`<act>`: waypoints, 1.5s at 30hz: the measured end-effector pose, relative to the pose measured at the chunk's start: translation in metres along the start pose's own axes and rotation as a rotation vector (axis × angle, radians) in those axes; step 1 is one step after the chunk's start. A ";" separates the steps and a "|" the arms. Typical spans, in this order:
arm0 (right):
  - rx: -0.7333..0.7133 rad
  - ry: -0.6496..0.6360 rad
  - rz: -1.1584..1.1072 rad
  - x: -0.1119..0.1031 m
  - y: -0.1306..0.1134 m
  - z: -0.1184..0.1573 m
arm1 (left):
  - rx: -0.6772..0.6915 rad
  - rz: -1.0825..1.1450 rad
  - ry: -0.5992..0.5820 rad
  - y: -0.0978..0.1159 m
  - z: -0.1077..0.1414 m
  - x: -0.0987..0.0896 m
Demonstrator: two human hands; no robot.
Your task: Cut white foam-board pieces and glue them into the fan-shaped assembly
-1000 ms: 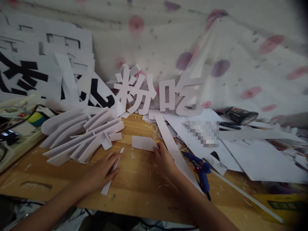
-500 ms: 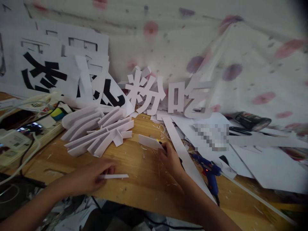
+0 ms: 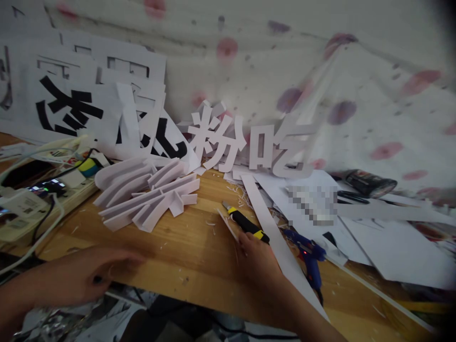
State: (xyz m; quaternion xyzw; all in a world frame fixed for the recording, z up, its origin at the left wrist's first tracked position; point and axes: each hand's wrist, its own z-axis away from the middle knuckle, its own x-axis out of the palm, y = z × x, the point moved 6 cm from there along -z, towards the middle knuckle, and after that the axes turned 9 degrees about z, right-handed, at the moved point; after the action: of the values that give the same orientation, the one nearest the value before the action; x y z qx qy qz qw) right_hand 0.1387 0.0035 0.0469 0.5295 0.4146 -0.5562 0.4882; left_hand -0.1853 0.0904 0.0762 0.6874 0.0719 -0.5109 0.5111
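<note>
Wooden table [image 3: 199,266], front edge near the wearer: step in hand, as I judge it, is the handling of one small cut part. The hands are well apart. Left hand [image 3: 78,275] at the front edge, fingers curled and blurred; cannot tell whether it holds anything. Right hand [image 3: 258,256] pinches a white piece [image 3: 228,226], seen nearly edge-on near the table's middle. The next move seems to call for a steady pinch and some care about the knife. Around it: loose sheets [image 3: 388,251] crowd the right side; the ribbed white shape [image 3: 151,219] lies to the left, well apart from the right hand; standing letters [image 3: 254,151] line the back. A long strip [image 3: 265,213] runs just right of the hand, with the glue gun [image 3: 311,268] beyond (its red light is on). The knife [image 3: 245,221] is the likeliest hindrance, right beside the piece (blade out or in, cannot tell). Smallest: scraps [image 3: 235,192] behind.
</note>
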 end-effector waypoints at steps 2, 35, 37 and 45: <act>-0.116 -0.049 0.002 -0.002 -0.032 0.009 | 0.119 0.052 -0.028 0.011 -0.003 0.001; 0.139 0.130 -0.336 0.009 0.006 -0.039 | 0.057 -0.359 0.011 0.048 -0.104 -0.017; 0.171 0.139 -0.335 0.007 0.013 -0.049 | -0.006 -0.330 0.056 0.057 -0.094 -0.009; 0.215 0.144 -0.310 -0.002 0.030 -0.072 | -0.094 -0.367 0.021 0.075 -0.072 0.031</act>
State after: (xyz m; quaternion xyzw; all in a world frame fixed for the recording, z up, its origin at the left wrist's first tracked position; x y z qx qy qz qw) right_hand 0.1814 0.0683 0.0436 0.5468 0.4633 -0.6265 0.3064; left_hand -0.0789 0.0982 0.0965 0.6437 0.2251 -0.5843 0.4400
